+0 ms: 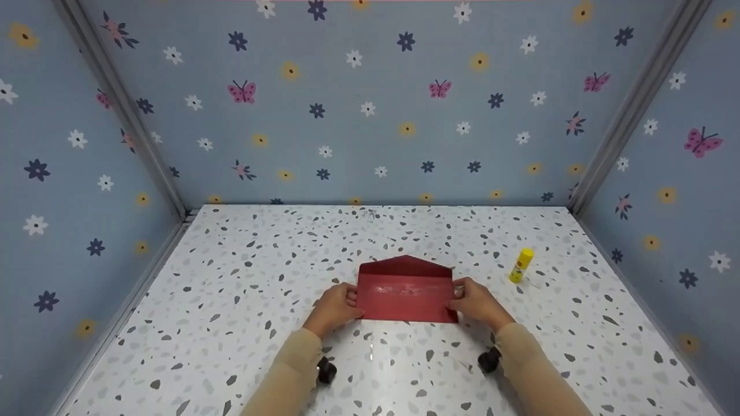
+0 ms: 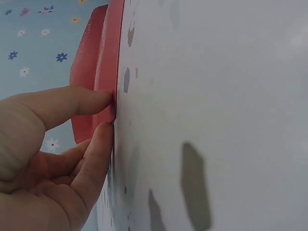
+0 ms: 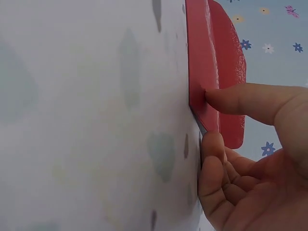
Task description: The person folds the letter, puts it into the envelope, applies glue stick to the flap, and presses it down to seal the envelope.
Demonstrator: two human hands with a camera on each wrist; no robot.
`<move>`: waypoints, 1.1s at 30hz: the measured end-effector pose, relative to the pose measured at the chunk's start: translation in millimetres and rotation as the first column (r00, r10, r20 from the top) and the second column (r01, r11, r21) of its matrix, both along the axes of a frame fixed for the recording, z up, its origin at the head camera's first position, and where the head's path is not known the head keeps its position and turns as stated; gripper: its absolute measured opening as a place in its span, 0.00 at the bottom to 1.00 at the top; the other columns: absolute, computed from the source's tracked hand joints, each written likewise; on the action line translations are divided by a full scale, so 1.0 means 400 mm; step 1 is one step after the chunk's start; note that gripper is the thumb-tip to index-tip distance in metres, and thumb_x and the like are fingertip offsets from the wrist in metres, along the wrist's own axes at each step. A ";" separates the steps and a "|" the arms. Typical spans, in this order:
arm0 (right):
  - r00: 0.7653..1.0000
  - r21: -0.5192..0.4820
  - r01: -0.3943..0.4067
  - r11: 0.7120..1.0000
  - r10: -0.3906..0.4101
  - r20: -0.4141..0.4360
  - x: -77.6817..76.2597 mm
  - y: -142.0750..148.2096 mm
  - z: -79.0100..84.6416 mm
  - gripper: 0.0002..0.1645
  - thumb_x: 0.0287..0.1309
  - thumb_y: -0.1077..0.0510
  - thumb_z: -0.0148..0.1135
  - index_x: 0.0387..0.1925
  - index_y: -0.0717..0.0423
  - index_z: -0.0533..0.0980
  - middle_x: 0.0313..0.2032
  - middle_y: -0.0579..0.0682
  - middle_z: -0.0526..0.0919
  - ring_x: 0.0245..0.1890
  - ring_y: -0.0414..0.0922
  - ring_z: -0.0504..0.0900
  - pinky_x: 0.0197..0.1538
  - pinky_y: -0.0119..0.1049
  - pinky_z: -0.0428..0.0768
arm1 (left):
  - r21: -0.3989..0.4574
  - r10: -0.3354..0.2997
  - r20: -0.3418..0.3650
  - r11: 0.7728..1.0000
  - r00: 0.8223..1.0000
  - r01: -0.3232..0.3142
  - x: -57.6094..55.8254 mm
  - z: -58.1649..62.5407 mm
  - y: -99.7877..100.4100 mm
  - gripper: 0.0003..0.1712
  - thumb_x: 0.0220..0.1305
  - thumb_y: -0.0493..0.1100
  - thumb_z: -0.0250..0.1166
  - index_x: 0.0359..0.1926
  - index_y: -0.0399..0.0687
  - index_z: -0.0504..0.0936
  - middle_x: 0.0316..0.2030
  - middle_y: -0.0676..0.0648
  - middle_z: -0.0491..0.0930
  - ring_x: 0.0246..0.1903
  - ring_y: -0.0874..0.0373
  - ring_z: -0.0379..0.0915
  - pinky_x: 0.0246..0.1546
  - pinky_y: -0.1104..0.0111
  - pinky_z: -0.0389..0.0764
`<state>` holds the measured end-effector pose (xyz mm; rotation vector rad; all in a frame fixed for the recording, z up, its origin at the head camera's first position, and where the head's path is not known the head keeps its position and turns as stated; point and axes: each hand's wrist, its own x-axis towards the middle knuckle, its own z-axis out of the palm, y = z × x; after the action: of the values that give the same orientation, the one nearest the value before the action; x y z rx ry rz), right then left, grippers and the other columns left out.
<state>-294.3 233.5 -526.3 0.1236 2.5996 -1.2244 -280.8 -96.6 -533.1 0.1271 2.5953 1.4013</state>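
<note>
Nearest the camera, 2 beige sleeves (image 1: 288, 370) are seen. Flowered blue walls (image 1: 370, 124) are set around a speckled surface (image 1: 231, 289). On it, centrally, a red envelope (image 1: 407, 300) is laid, flap opened on the far side. Its opposite ends are pinched, fingers nearly closed, by the left hand (image 1: 336, 306) and right hand (image 1: 478, 302). Rightward, a yellow tube (image 1: 521, 266) is placed apart.
</note>
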 end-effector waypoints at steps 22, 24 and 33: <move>1.000 0.003 -0.019 1.000 0.019 -0.015 -0.002 0.005 -0.006 0.32 0.60 0.56 0.70 0.64 0.61 0.72 0.39 0.52 0.78 0.38 0.47 0.75 0.41 0.40 0.75 | -0.254 -0.190 -0.125 0.955 0.974 0.154 0.021 0.021 0.014 0.18 0.62 0.34 0.70 0.53 0.35 0.84 0.41 0.44 0.76 0.39 0.55 0.71 0.44 0.62 0.79; 1.000 0.003 -0.018 1.000 0.018 -0.007 0.000 0.005 -0.005 0.32 0.60 0.56 0.70 0.64 0.61 0.72 0.40 0.52 0.78 0.40 0.47 0.75 0.43 0.41 0.75 | -0.260 -0.206 -0.121 0.951 0.971 0.169 0.026 0.023 0.012 0.18 0.61 0.34 0.70 0.53 0.36 0.84 0.42 0.45 0.76 0.40 0.55 0.72 0.45 0.61 0.78; 1.000 -0.054 -0.014 0.998 0.014 0.006 0.003 0.016 0.001 0.32 0.62 0.56 0.68 0.65 0.59 0.71 0.43 0.53 0.79 0.43 0.48 0.76 0.46 0.42 0.76 | -0.266 -0.236 -0.131 0.944 0.963 0.195 0.029 0.026 0.010 0.21 0.60 0.33 0.71 0.55 0.35 0.83 0.44 0.44 0.76 0.44 0.53 0.73 0.48 0.58 0.78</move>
<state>-293.2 239.7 -525.7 0.0984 2.5551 -1.2866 -269.2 -92.7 -522.5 0.4912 2.7599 1.0169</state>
